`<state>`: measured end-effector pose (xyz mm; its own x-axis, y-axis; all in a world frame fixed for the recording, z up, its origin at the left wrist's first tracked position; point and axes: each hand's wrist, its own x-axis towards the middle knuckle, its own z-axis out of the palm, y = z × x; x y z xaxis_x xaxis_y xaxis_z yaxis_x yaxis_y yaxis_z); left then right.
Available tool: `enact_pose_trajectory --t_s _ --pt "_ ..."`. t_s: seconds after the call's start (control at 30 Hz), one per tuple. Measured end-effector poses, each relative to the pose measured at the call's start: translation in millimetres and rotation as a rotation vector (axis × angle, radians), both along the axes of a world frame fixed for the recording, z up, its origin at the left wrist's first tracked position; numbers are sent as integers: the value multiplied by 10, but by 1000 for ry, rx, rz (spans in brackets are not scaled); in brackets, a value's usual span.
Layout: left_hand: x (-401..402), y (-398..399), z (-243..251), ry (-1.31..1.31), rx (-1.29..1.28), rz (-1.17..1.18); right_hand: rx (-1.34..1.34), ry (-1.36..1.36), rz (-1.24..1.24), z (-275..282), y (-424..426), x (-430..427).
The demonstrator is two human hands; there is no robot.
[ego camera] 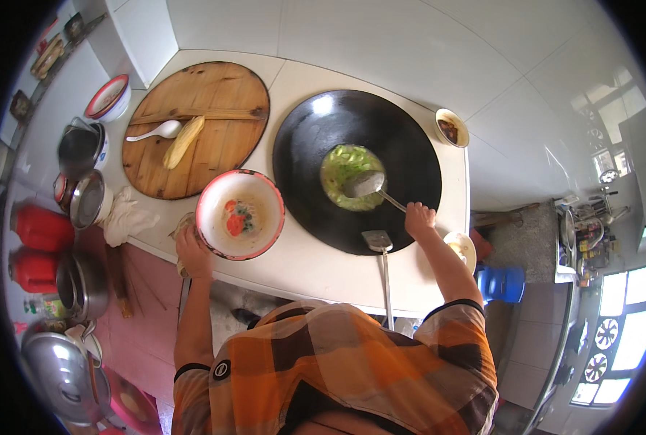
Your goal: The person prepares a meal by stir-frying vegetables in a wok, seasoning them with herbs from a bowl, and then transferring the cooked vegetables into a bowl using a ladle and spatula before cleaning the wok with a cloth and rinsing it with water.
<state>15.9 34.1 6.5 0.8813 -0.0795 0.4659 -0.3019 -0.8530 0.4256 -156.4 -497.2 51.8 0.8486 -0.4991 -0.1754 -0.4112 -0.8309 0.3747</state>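
Observation:
My right hand (421,219) grips the handle of a metal ladle (367,184), whose bowl is in the green food and liquid (350,157) at the bottom of a black wok (306,147). At the near left, my left hand (193,253) is at the side of a white enamel basin with a red rim (271,190), with a cloth (184,223) by the fingers; how firmly it holds either is unclear. The basin has red and green flower decoration inside. A metal spatula (378,241) rests across the wok's near rim, its handle pointing towards me.
A round wooden board (225,87) at the left bears a white spoon (168,129) and a pale yellow, elongated piece (184,142). Small bowls stand right of the wok, one with dark contents (448,130). Pots and red thermos-like containers (42,228) line the left side.

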Motion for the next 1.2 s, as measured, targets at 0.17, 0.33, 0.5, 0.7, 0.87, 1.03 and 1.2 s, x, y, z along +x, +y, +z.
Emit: enact_pose_trajectory --t_s 0.17,0.33,0.5,0.7,0.87,1.03,1.2 --pt "-18 -53 102 -4 63 -29 152 -30 -30 378 -249 -14" --pt "-3 -50 106 -41 54 -72 258 -100 -197 387 -476 152" --pt "-1 -46 92 -68 83 -70 180 -48 -164 371 -444 360" --pt "-16 -54 70 -104 74 -76 372 -46 -208 2 -117 303" --pt "-29 -103 122 -71 61 -70 1469 -520 -882 -266 506 323" --pt "-13 -42 47 -28 63 -52 1804 -682 -1103 -213 847 289" --pt "-31 -49 90 -30 28 -58 1834 -685 -985 32 875 217"
